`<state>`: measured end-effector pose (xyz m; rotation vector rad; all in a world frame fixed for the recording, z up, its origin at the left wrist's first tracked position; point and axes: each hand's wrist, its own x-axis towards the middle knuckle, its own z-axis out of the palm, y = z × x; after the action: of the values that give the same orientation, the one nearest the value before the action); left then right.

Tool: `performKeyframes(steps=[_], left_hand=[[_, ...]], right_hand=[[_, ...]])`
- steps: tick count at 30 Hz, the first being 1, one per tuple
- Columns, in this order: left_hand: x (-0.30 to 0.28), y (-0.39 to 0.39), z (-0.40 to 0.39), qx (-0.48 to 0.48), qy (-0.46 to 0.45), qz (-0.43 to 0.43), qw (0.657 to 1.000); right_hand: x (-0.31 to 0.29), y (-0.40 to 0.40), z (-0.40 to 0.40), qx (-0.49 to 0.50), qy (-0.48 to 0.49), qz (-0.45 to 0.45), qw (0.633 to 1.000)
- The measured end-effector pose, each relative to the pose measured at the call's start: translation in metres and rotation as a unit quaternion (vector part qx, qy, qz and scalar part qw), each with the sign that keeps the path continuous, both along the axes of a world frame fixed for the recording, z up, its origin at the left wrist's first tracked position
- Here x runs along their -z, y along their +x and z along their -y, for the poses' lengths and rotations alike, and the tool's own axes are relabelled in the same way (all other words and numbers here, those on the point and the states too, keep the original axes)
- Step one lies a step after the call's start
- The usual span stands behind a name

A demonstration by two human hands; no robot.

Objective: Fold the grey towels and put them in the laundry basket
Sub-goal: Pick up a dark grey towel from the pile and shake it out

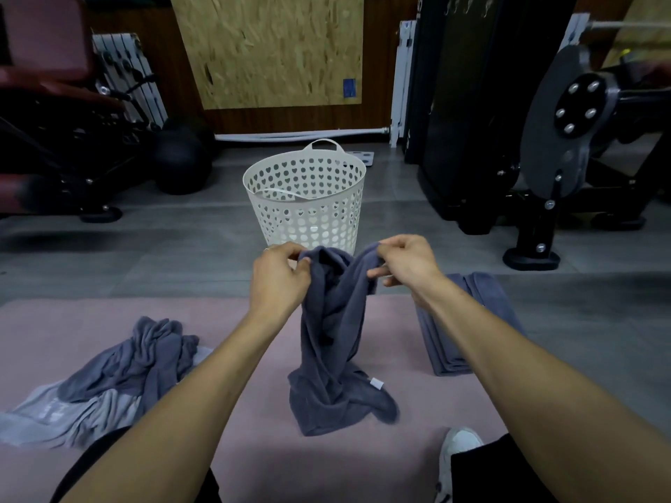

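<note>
Directly ahead of us, a dark grey towel (332, 343) hung between our two hands, its top edge gathered at their level and its lower end crumpled on the pink mat (254, 466), a small white tag showing near the bottom. Our left hand (279, 277) pinched one upper corner with curled fingers and thumb; our right hand (406, 265) pinched the other, so the cloth sagged in a twisted drape between them.

Around us stood the largest things: black gym machines (544, 121) to the right and a dark red padded bench (47, 103) to the left, with a chipboard panel (268, 49) against the back wall. On the grey floor beyond the mat stood the white laundry basket (305, 197), upright, its wall pierced with heart-shaped holes; it sat just behind our hands, partly hidden by them and by the lifted towel. We could not tell what lay inside it.

On the mat to our left lay a rumpled heap of unfolded towels (120, 379), dark grey over lighter grey. To our right, a folded stack of grey towels (468, 321) rested at the mat's edge, partly covered by our right forearm. A black ball (181, 161) sat near the bench.

Both forearms reached forward, bare, converging toward the towel, wrists raised above the mat. A white shoe (457, 448) showed by our right knee.
</note>
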<state>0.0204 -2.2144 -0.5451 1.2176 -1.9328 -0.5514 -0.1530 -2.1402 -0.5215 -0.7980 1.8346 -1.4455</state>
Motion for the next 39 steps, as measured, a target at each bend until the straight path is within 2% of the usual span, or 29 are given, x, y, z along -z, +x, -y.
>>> performKeyframes(steps=[2,5,7,9,11,16,21,23,26,27,29,32,34,39], left_hand=[[0.0,0.002,0.008,-0.02,0.07,-0.039,0.997],[-0.01,0.0,0.01,-0.021,0.218,-0.192,0.957],[-0.023,0.0,0.012,-0.009,0.239,-0.254,0.937],[-0.044,0.001,0.016,0.009,0.221,-0.289,0.931],[-0.072,0.0,0.023,0.03,0.187,-0.314,0.93],[-0.16,-0.008,0.042,0.089,0.112,-0.324,0.935],[-0.254,-0.005,0.052,0.12,0.014,-0.313,0.942],[-0.292,-0.001,0.049,0.132,-0.02,-0.329,0.935],[-0.339,0.008,0.04,0.115,-0.08,-0.403,0.904],[-0.348,0.01,0.037,0.108,-0.092,-0.425,0.894],[-0.362,0.012,0.029,0.118,-0.093,-0.411,0.899],[-0.377,0.014,0.015,0.109,-0.082,-0.394,0.909],[-0.385,0.018,0.008,0.109,-0.101,-0.421,0.895],[-0.388,0.027,-0.007,0.136,-0.098,-0.402,0.9]], right_hand=[[0.0,-0.008,-0.004,0.034,0.004,0.02,0.999],[-0.007,-0.016,-0.011,0.051,-0.033,0.087,0.994],[-0.016,-0.018,-0.014,0.062,-0.092,0.157,0.981],[-0.03,-0.019,-0.012,0.072,-0.146,0.188,0.969],[-0.052,-0.019,-0.007,0.077,-0.188,0.18,0.962],[-0.135,-0.015,0.004,0.069,-0.254,0.081,0.961],[-0.234,-0.005,0.008,0.046,-0.334,0.01,0.941],[-0.271,-0.001,0.006,0.033,-0.365,-0.005,0.93],[-0.322,0.006,-0.002,0.026,-0.432,0.011,0.901],[-0.335,0.008,-0.006,0.026,-0.457,0.021,0.889],[-0.351,0.01,-0.012,0.024,-0.473,0.009,0.881],[-0.356,0.011,-0.018,0.048,-0.439,-0.1,0.892],[-0.358,0.011,-0.024,0.082,-0.453,-0.179,0.87],[-0.365,0.026,-0.042,0.067,-0.446,-0.246,0.858]])
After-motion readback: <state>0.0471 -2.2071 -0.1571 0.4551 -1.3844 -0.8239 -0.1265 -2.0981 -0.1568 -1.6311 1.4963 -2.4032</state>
